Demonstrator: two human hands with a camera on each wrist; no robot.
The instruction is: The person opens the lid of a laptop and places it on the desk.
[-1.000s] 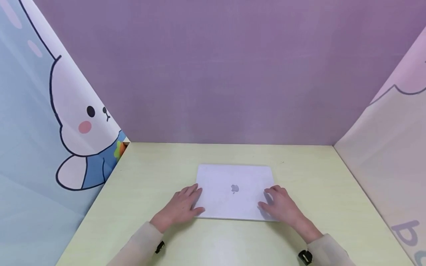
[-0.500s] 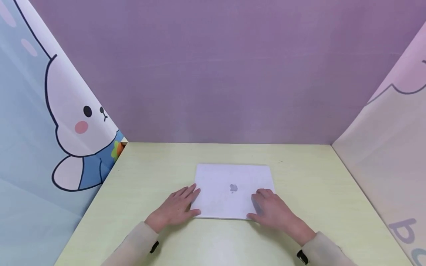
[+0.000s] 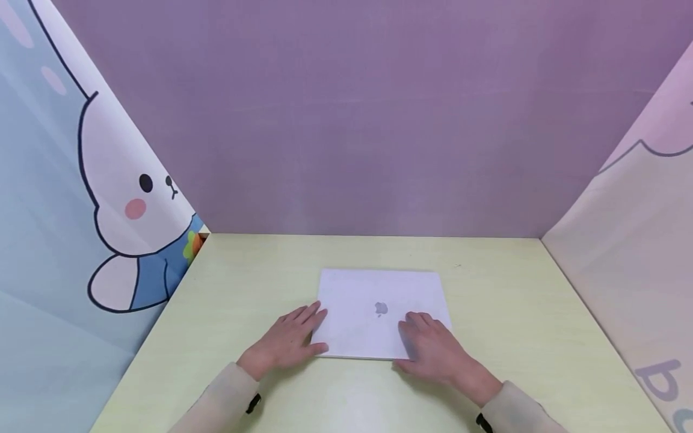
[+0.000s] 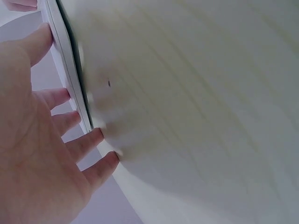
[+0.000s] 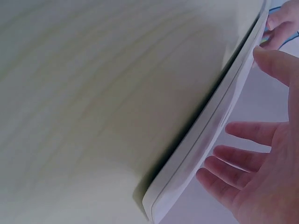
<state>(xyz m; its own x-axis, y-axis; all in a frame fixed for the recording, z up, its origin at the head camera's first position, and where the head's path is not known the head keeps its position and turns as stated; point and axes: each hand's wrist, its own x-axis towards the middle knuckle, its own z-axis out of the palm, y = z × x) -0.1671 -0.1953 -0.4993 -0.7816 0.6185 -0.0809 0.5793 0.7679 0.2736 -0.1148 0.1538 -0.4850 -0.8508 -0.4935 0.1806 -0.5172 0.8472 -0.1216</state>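
Observation:
A closed silver laptop (image 3: 357, 288) with a dark apple logo lies flat in the head view. My left hand (image 3: 286, 340) rests along its left edge with fingers spread. In the left wrist view, the thumb and fingertips of the left hand (image 4: 42, 135) are at the laptop's side (image 4: 70, 65). Over the front right part of the lid is my right hand (image 3: 435, 352), its thumb by the front edge. The right wrist view shows that hand (image 5: 266, 172) with fingers extended over the lid, the thumb at the laptop's front rim (image 5: 201, 140). Whether those fingers touch the lid, I cannot tell.
The pale wooden table (image 3: 249, 270) carries the laptop. A purple panel (image 3: 368, 120) rises behind its far edge. Printed cloths flank it, a blue one with a rabbit (image 3: 49, 228) on the left and a pale one (image 3: 639, 252) on the right.
My right hand has moved left and slightly nearer from the laptop's right edge, along its front part. The left hand stays at the left edge, and the laptop remains closed.

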